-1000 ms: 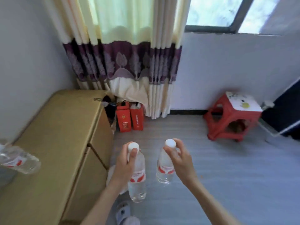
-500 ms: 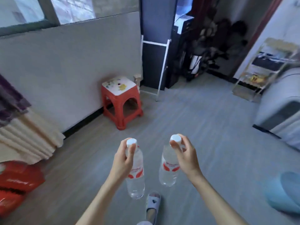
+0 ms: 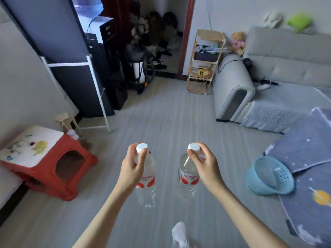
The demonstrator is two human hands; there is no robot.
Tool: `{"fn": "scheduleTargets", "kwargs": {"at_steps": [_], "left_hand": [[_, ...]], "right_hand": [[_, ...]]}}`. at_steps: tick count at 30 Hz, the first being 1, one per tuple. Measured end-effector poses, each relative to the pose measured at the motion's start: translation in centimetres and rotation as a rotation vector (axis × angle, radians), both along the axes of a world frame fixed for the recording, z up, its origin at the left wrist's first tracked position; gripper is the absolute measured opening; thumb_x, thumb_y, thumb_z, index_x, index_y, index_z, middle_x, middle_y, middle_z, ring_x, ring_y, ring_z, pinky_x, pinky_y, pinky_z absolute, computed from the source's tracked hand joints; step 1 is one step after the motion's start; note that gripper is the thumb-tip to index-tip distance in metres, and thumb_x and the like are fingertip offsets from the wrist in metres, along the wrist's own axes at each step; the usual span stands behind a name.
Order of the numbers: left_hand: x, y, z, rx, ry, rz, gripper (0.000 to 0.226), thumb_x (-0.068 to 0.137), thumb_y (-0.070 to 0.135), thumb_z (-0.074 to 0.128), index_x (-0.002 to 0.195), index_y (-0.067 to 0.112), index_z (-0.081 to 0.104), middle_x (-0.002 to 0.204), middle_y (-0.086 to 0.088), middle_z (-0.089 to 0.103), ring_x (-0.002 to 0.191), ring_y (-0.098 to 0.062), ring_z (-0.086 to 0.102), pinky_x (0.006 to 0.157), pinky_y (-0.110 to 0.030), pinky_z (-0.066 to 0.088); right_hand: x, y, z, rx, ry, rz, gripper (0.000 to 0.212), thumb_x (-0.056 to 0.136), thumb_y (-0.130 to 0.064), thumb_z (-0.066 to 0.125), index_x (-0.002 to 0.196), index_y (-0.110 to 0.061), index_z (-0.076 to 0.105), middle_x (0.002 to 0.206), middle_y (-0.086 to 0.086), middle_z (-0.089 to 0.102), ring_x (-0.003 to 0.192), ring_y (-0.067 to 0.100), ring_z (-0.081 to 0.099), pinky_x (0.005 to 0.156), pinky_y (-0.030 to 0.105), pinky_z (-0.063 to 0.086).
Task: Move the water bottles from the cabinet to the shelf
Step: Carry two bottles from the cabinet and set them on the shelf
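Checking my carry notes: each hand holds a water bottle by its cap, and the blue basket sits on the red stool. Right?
Not quite. The head view shows the blue basket on the floor by the patterned mat, not on the red stool. Left hand and right hand do each hold a water bottle by its cap.

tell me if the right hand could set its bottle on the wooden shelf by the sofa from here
Probably not yet. The right hand grips its bottle by the cap, but the wooden shelf stands far across the room. The floor between looks free, so walking closer should do.

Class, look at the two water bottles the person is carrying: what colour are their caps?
White. Both caps show clearly in the head view, pinched from above.
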State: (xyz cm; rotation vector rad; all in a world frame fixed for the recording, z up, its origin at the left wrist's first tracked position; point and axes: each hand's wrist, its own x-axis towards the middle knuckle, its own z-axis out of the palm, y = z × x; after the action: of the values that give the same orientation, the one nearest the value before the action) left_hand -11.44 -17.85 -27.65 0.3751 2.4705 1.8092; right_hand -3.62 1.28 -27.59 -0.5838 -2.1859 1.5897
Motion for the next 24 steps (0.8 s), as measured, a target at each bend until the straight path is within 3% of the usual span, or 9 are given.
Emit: {"fn": "scheduleTargets", "kwargs": {"at_steps": [2,6,11,16,19,22,24], "left_hand": [[-3.5,2.7,-0.4,-0.005,0.003,-0.017,0.038,0.082,0.047,0.039,0.105,0.018,0.050,0.089,0.017,0.057,0.086,0.002,0.054,0.067,-0.016,0.040],[-10.8,8.8,-0.8,-0.051,-0.023,-0.039,0.020,0.094,0.034,0.043,0.104,0.017,0.049,0.088,0.015,0.058,0.083,0.001,0.055,0.066,-0.016,0.040],[-20.9,16.1,-0.4,-0.063,0.022,-0.045,0.046,0.080,0.057,0.037,0.105,0.019,0.049,0.093,0.005,0.063,0.089,-0.007,0.057,0.069,-0.020,0.042],[-29.8,22.8,1.6,-0.053,0.017,-0.043,0.038,0.081,0.050,0.036,0.104,0.022,0.048,0.091,0.015,0.058,0.087,0.000,0.054,0.067,-0.018,0.040],[-35.2,26.9,1.8,-0.058,0.011,-0.057,0.038,0.081,0.048,0.036,0.104,0.021,0.048,0.090,0.017,0.057,0.088,0.000,0.054,0.067,-0.018,0.040],[-41.0,31.0,1.1,-0.052,0.010,-0.072,0.045,0.079,0.053,0.036,0.106,0.019,0.049,0.090,0.014,0.058,0.087,-0.001,0.055,0.065,-0.018,0.040],[-45.5,33.7,0.2,-0.057,0.016,-0.082,0.047,0.079,0.054,0.035,0.106,0.018,0.049,0.089,0.014,0.058,0.086,-0.001,0.055,0.065,-0.018,0.041]], "right_hand": [[-2.9,2.6,-0.5,-0.010,-0.004,-0.028,0.018,0.082,-0.027,0.063,0.097,-0.019,0.058,0.090,-0.010,0.062,0.090,0.012,0.058,0.077,0.012,0.043],[-9.9,8.2,-0.9,-0.009,-0.009,-0.046,0.021,0.082,-0.028,0.064,0.099,-0.017,0.059,0.092,-0.006,0.064,0.091,0.013,0.059,0.076,0.012,0.043],[-19.9,15.8,0.1,-0.014,0.024,-0.027,0.020,0.080,-0.028,0.066,0.096,-0.017,0.060,0.089,-0.003,0.065,0.089,0.018,0.061,0.081,0.026,0.047],[-29.5,22.8,1.6,-0.017,0.049,-0.047,0.024,0.079,-0.027,0.067,0.098,-0.016,0.060,0.094,-0.001,0.065,0.093,0.017,0.060,0.084,0.027,0.046],[-34.7,26.8,1.6,-0.036,0.045,-0.061,0.023,0.079,-0.027,0.067,0.098,-0.017,0.059,0.094,-0.004,0.064,0.093,0.013,0.059,0.084,0.022,0.045],[-40.3,30.8,1.0,-0.068,0.028,-0.077,0.020,0.081,-0.025,0.066,0.098,-0.017,0.059,0.092,-0.009,0.062,0.091,0.001,0.056,0.075,0.005,0.040],[-44.3,33.5,0.4,-0.077,0.034,-0.098,0.018,0.082,-0.023,0.066,0.097,-0.016,0.060,0.090,-0.010,0.063,0.089,-0.002,0.056,0.072,0.002,0.039]]}}
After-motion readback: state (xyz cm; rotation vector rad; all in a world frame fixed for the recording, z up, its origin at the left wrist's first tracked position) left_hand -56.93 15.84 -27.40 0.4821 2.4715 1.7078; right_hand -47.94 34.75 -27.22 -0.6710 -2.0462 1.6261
